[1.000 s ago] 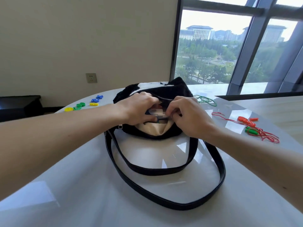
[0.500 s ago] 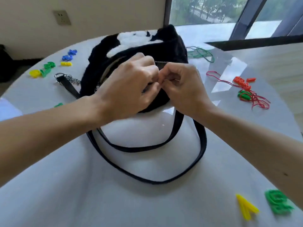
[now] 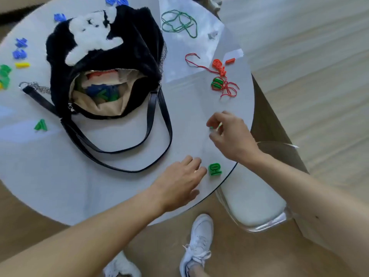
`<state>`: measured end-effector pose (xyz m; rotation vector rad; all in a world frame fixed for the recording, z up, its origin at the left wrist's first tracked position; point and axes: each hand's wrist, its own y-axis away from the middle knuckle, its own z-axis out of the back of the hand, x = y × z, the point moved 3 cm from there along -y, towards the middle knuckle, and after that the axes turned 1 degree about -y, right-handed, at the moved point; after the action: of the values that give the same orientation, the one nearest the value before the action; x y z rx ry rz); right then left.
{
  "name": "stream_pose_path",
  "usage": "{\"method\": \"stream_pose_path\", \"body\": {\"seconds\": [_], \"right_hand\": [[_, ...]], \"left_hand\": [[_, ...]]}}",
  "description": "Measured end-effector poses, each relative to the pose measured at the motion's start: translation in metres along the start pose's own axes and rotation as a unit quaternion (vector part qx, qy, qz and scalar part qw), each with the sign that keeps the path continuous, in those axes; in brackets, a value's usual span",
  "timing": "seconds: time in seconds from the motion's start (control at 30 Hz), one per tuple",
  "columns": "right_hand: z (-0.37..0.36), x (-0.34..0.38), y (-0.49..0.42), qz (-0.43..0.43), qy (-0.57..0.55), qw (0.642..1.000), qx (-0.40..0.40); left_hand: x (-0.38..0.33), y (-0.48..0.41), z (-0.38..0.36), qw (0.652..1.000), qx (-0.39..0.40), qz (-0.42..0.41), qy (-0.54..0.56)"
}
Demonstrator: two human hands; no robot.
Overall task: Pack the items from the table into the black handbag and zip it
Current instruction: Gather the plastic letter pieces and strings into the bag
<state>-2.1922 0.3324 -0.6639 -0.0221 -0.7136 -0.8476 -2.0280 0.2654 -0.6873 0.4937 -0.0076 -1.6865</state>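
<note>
The black handbag (image 3: 103, 62) lies on the round white table (image 3: 99, 186), towards its far left. Its zip is undone and its mouth gapes toward the person, with blue and green plastic pieces showing against the beige lining. Its straps (image 3: 159, 126) loop across the table toward the near edge. The left hand (image 3: 179, 180) is released, fingers stretched out low over the table, with its fingertips just beside a green piece (image 3: 215, 169) near the table's edge. The right hand (image 3: 229, 134) hangs above the table further back, fingers curled, pinching a small green thing (image 3: 211, 127) that is mostly hidden by the fingers. A green string (image 3: 179, 23) and a red string (image 3: 219, 80) tangled with an orange piece (image 3: 218, 66) lie to the right of the bag. More blue pieces (image 3: 20, 48), a yellow piece (image 3: 22, 65) and a green triangle piece (image 3: 41, 125) lie to its left.
</note>
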Motion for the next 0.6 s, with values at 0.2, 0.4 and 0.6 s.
{"method": "stream_pose_path", "body": {"seconds": [0.2, 0.4, 0.6], "right_hand": [[-0.023, -0.041, 0.051, -0.033, 0.114, 0.985, 0.128], [-0.052, -0.04, 0.058, -0.018, 0.164, 0.981, 0.098], [-0.057, -0.024, 0.048, -0.069, 0.103, 0.99, 0.062]], "left_hand": [[0.007, -0.015, -0.02, 0.994, 0.066, 0.089, -0.001], [0.016, -0.021, -0.026, 0.987, 0.108, 0.123, 0.005], [0.014, -0.034, -0.009, 0.967, 0.059, 0.206, 0.141]]}}
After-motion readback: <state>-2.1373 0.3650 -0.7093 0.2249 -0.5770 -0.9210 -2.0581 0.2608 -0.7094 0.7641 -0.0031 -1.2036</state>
